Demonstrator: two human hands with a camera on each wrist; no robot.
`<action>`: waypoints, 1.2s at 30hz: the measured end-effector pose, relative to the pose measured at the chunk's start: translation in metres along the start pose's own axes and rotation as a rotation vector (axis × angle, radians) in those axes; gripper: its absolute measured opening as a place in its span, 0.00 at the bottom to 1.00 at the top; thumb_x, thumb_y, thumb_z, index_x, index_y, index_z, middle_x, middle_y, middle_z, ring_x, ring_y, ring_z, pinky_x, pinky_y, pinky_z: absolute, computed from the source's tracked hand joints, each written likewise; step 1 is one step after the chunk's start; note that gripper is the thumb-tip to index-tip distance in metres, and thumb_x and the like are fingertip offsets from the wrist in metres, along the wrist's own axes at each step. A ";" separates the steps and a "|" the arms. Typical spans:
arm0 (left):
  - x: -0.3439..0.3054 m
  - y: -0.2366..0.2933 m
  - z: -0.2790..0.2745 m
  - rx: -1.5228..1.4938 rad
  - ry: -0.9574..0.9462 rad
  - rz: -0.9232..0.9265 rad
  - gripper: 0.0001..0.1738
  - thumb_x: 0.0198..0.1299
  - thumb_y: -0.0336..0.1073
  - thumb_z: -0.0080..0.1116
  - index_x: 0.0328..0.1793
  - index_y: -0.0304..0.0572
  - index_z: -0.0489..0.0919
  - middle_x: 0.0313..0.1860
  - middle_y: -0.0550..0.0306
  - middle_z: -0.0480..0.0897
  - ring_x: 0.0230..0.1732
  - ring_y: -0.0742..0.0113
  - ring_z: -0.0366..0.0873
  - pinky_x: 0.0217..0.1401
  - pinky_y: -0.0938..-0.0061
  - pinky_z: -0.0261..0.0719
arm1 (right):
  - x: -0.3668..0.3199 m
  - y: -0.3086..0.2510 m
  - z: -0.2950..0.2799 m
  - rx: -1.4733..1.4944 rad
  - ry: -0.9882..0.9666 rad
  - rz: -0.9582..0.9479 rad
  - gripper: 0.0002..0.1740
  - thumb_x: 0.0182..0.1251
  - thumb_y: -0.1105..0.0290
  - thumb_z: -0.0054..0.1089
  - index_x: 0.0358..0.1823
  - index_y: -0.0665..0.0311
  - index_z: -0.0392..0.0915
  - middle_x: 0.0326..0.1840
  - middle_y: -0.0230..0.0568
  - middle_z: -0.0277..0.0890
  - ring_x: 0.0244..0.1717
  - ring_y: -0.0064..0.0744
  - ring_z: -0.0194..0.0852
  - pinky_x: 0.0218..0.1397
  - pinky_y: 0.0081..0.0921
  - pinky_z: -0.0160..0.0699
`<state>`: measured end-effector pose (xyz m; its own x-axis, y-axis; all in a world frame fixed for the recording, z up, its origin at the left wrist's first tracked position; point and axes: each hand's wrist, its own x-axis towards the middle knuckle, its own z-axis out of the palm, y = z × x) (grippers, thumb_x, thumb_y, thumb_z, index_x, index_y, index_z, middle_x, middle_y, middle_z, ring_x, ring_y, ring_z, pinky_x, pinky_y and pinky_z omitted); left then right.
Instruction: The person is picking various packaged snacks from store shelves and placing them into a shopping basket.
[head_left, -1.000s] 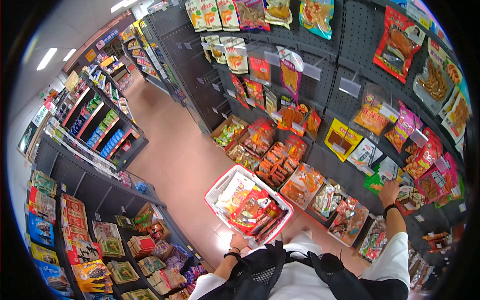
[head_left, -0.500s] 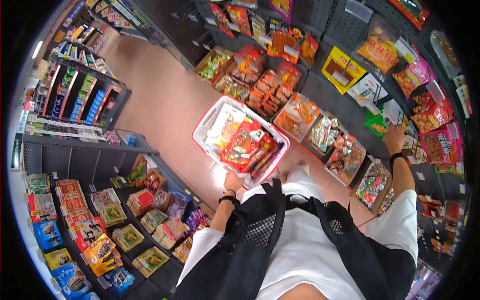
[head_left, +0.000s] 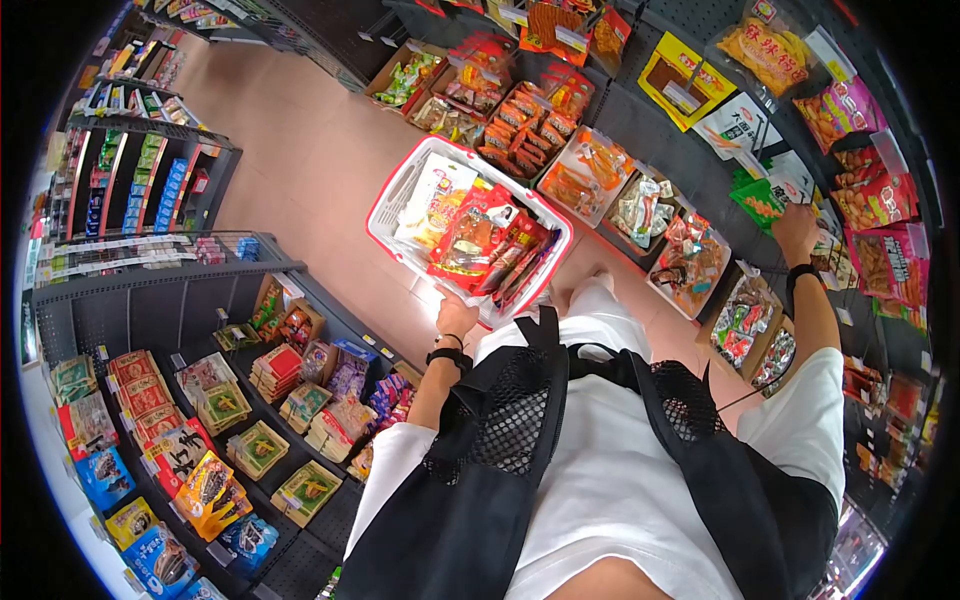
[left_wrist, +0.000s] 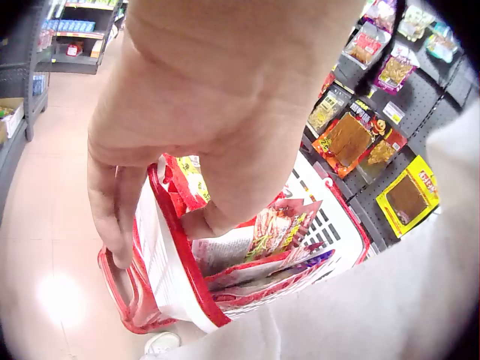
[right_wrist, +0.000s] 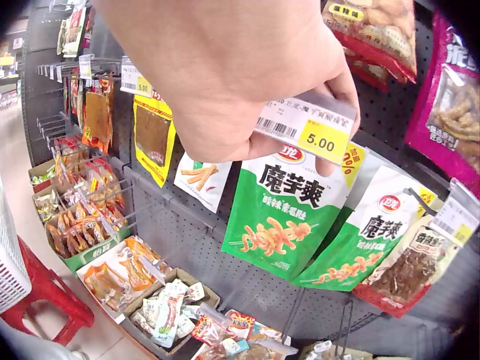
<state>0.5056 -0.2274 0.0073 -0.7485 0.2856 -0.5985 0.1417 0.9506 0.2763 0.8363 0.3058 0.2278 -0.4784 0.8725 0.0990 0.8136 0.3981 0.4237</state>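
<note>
The left hand grips the near rim of a white basket with red edging. In the left wrist view, the fingers of this hand lie outside the basket rim and its thumb inside. Red and white snack bags lie in the basket. At the rack, the right hand is at a green-and-white bag. The right wrist view shows this hand pinching the top of the hanging bag, partly hidden behind a 5.00 price tag. A similar bag hangs beside it.
Boxes of small packets line the rack's lower shelf. A yellow bag and pink bags hang on hooks. Another shelf of packets stands at left, across the tiled aisle. Something red with legs is below the basket.
The head view has tilted down, so the basket and shelves sit higher in the picture. The left hand stays on the basket rim, and the right hand stays at the green-and-white bag.
</note>
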 end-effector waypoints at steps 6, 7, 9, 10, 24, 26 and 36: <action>0.006 0.006 -0.003 -0.005 0.020 -0.020 0.61 0.44 0.39 0.61 0.74 0.22 0.30 0.55 0.27 0.74 0.55 0.40 0.76 0.61 0.60 0.73 | -0.002 -0.003 -0.005 0.007 0.006 0.034 0.10 0.53 0.71 0.55 0.34 0.65 0.82 0.39 0.49 0.80 0.45 0.49 0.79 0.45 0.42 0.81; 0.005 0.010 -0.009 -0.004 0.023 -0.018 0.61 0.44 0.39 0.61 0.74 0.22 0.30 0.55 0.27 0.74 0.55 0.40 0.76 0.61 0.60 0.73 | -0.001 -0.004 -0.005 0.004 0.003 0.043 0.10 0.53 0.70 0.55 0.34 0.65 0.82 0.39 0.49 0.80 0.45 0.49 0.79 0.45 0.42 0.81; 0.001 0.017 -0.020 -0.014 -0.099 -0.060 0.61 0.43 0.39 0.61 0.74 0.22 0.33 0.62 0.23 0.67 0.62 0.39 0.71 0.63 0.60 0.72 | 0.000 -0.005 -0.004 0.006 0.006 0.053 0.10 0.53 0.70 0.55 0.34 0.65 0.82 0.39 0.49 0.80 0.45 0.50 0.79 0.45 0.42 0.81; 0.000 0.020 -0.023 -0.012 -0.096 -0.057 0.61 0.43 0.39 0.61 0.74 0.22 0.33 0.62 0.23 0.67 0.62 0.39 0.71 0.63 0.60 0.72 | 0.001 -0.005 -0.006 0.006 0.007 0.059 0.10 0.53 0.70 0.56 0.34 0.65 0.82 0.40 0.50 0.80 0.45 0.50 0.79 0.45 0.42 0.81; 0.105 0.051 0.006 -0.200 0.182 0.466 0.36 0.45 0.51 0.69 0.52 0.29 0.74 0.50 0.31 0.74 0.54 0.34 0.71 0.55 0.47 0.70 | 0.012 0.032 -0.016 -0.103 -0.077 0.185 0.16 0.52 0.65 0.57 0.40 0.66 0.80 0.43 0.48 0.77 0.47 0.42 0.77 0.43 0.35 0.82; 0.055 0.033 -0.008 0.062 0.431 0.602 0.33 0.54 0.54 0.61 0.54 0.30 0.75 0.48 0.32 0.74 0.52 0.35 0.70 0.55 0.47 0.68 | 0.010 0.009 -0.004 -0.118 -0.083 0.171 0.18 0.49 0.64 0.58 0.40 0.67 0.80 0.43 0.48 0.77 0.46 0.40 0.77 0.42 0.32 0.81; 0.066 0.045 -0.018 -0.189 0.256 0.162 0.31 0.40 0.42 0.73 0.45 0.24 0.76 0.42 0.32 0.81 0.49 0.39 0.79 0.54 0.58 0.76 | 0.020 0.015 0.001 -0.024 -0.100 0.200 0.25 0.46 0.64 0.59 0.46 0.74 0.80 0.51 0.63 0.75 0.49 0.44 0.78 0.43 0.33 0.78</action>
<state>0.4515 -0.1678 -0.0061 -0.8673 0.3687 -0.3344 0.1678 0.8491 0.5009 0.8389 0.3298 0.2356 -0.2724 0.9576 0.0938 0.8802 0.2086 0.4263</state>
